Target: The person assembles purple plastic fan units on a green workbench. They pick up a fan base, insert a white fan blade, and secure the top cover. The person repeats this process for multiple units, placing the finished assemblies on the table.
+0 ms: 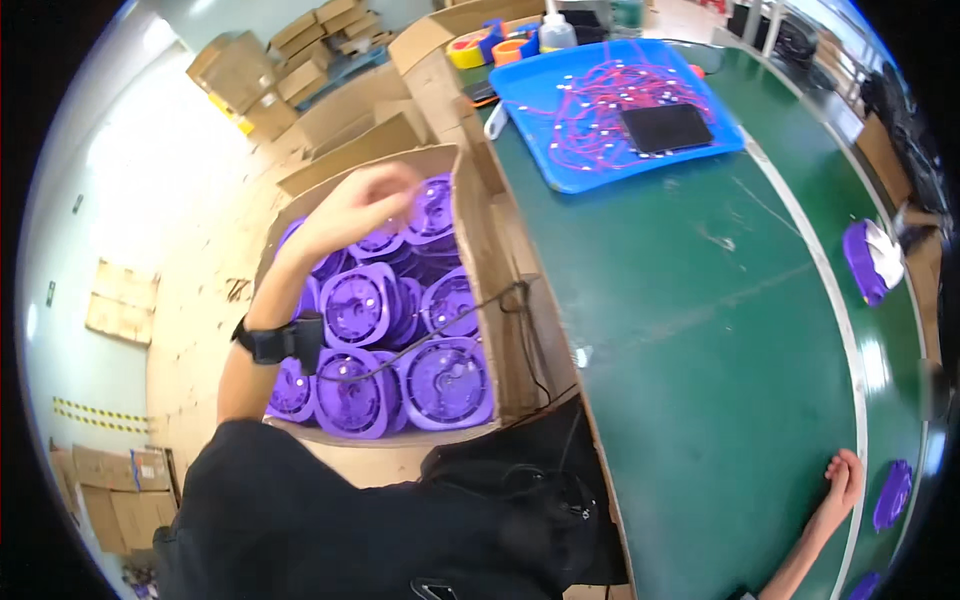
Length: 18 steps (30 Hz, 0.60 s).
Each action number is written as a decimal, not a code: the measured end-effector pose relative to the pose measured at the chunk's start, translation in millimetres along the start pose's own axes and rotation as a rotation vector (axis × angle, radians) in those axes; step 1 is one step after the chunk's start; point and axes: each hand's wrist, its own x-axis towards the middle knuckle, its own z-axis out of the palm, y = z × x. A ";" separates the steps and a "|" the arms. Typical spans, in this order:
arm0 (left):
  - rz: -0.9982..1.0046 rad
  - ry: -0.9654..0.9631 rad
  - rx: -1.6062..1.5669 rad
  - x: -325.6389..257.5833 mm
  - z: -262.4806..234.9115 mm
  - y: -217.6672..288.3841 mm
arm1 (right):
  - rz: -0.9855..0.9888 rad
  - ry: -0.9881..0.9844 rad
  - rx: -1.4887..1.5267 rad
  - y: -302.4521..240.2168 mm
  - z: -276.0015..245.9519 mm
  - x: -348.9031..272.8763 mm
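Observation:
My left hand [375,205] is over the far part of a cardboard box [505,380], with a black strap and small module [290,340] on the wrist. Its fingers are slightly smeared but look parted, with nothing visible between them. Just beside the fingertips lies a purple plastic housing [432,212]. Several similar round-centred purple housings [447,382] are stacked in the box. At the lower right, my right hand [845,482] rests by the pale strip on the green table [690,330], fingers loosely bent and apart, holding nothing.
A blue tray [570,180] holds pink wires [600,110] with white connectors and a black phone-like slab [666,128]. Tape rolls [467,50] and a white bottle [556,32] stand behind it. Purple parts [866,262] lie along the right. A dark cable [430,335] crosses the box.

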 end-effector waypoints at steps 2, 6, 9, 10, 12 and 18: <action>-0.410 0.045 0.110 -58.2 -27.4 -48.8 | 0.004 0.007 -0.013 6.5 -7.6 0.4; -0.398 0.045 0.368 -118.8 -19.4 -112.3 | 0.027 -0.032 -0.016 17.4 -23.2 5.6; -0.310 0.086 0.599 -127.0 1.9 -159.4 | 0.027 -0.041 0.017 18.7 -19.2 13.1; -0.279 0.104 0.714 -120.7 6.9 -159.1 | 0.028 -0.052 0.043 22.5 -20.6 14.9; -0.328 0.000 0.729 -103.7 11.6 -135.2 | 0.021 -0.064 0.066 27.3 -26.7 11.6; -0.426 -1.030 0.340 -88.0 21.9 -66.3 | 0.008 -0.020 0.082 7.0 -11.7 -6.4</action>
